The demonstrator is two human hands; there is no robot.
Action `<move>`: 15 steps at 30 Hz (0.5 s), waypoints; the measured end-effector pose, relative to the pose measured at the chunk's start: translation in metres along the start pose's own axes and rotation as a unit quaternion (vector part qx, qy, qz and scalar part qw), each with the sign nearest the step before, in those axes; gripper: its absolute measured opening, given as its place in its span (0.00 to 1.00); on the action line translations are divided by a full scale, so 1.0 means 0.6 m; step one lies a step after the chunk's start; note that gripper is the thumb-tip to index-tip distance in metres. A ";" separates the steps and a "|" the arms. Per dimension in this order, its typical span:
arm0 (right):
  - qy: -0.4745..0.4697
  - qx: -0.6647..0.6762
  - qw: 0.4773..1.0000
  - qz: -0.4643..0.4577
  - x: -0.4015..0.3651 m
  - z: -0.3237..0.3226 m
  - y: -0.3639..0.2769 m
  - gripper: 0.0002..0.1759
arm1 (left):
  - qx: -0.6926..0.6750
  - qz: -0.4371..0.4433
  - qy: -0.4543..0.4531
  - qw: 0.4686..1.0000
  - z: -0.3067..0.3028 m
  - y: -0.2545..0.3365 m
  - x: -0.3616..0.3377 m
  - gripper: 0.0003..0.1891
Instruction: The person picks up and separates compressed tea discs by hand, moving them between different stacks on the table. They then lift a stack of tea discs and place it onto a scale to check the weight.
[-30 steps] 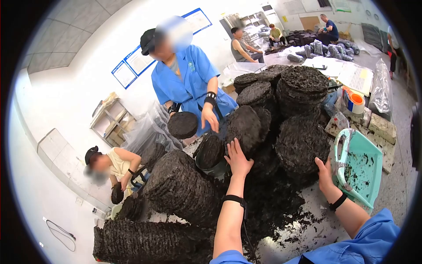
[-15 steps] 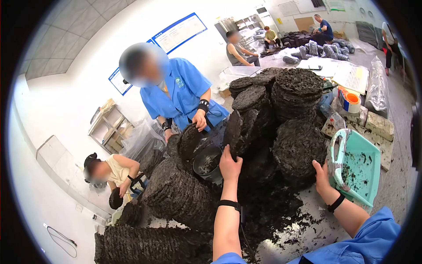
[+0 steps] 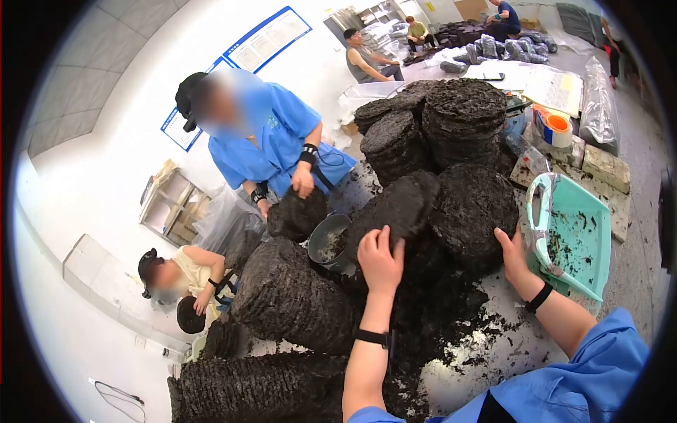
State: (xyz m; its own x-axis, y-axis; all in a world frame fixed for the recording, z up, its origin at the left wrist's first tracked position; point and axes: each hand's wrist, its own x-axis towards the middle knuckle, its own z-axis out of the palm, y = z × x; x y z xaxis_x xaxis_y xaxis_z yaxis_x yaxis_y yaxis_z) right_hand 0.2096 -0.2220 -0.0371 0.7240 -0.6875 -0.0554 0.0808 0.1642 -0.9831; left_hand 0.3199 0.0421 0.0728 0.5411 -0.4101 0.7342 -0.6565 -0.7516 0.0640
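My left hand (image 3: 381, 262) has its fingertips and thumb on the lower edge of a dark round cake (image 3: 398, 204), which looks like dried seaweed and leans tilted over other cakes. My right hand (image 3: 513, 259) grips the right side of a thick stack of dark round cakes (image 3: 474, 218), thumb in front; its other fingers are partly hidden. A grey bowl (image 3: 330, 243) with dark crumbs stands left of the tilted cake. Black crumbs (image 3: 458, 335) are scattered on the table beneath my hands.
Further stacks (image 3: 289, 296) rise at the left and behind. A mint-green basin (image 3: 575, 247) with crumbs stands right of my right hand, near bricks and orange tape (image 3: 557, 125). Across the table a person in blue (image 3: 271, 134) handles a cake; another person (image 3: 194, 275) works at the left.
The cake under my left hand has turned from upright to a flatter tilt, its broad face now showing. My right hand stays at the stack's side. The camera view has shifted slightly.
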 end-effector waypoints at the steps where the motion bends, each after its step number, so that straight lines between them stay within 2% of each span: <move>1: 0.003 -0.002 1.000 -0.002 0.001 -0.003 0.001 0.54 | 0.006 -0.004 0.023 1.000 -0.005 -0.010 0.011 0.20; 4: 0.007 -0.003 0.999 0.044 0.006 -0.007 -0.002 0.58 | 0.056 0.000 0.095 0.994 -0.028 -0.026 0.024 0.19; 5: -0.005 0.027 0.997 0.074 0.001 -0.007 -0.013 0.59 | 0.074 -0.030 0.034 0.996 -0.025 -0.030 0.011 0.24; 6: -0.018 0.057 0.993 0.105 -0.002 -0.005 -0.018 0.60 | 0.076 -0.028 0.031 0.996 -0.017 -0.027 -0.001 0.24; 8: -0.031 0.053 0.994 0.088 0.005 -0.007 -0.010 0.61 | 0.136 -0.087 -0.173 0.972 0.008 -0.010 -0.034 0.32; 9: -0.039 0.049 0.996 0.067 0.009 -0.006 -0.007 0.62 | 0.089 -0.072 -0.133 0.985 0.028 -0.016 -0.053 0.38; 10: -0.042 0.051 0.995 0.069 0.009 -0.004 -0.008 0.62 | 0.086 -0.076 -0.141 0.983 0.025 0.001 -0.055 0.44; 12: -0.041 0.049 0.996 0.070 0.006 -0.007 -0.011 0.63 | 0.146 -0.116 -0.238 0.953 0.020 0.037 -0.053 0.52; 14: -0.042 0.051 0.995 0.069 0.009 -0.007 -0.009 0.63 | 0.150 -0.110 -0.248 0.951 0.047 0.018 -0.069 0.55; 15: -0.043 0.044 0.996 0.068 0.008 -0.007 -0.008 0.63 | 0.183 -0.076 -0.232 0.952 0.063 -0.004 -0.077 0.54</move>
State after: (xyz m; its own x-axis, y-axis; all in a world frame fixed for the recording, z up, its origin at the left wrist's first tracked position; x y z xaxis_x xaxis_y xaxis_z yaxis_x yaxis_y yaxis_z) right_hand 0.2100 -0.2290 -0.0331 0.7877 -0.5925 -0.1687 0.0344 0.3157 -0.9482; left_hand 0.3164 0.0435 0.0130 0.8451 -0.4025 0.3518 -0.3710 -0.9154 -0.1561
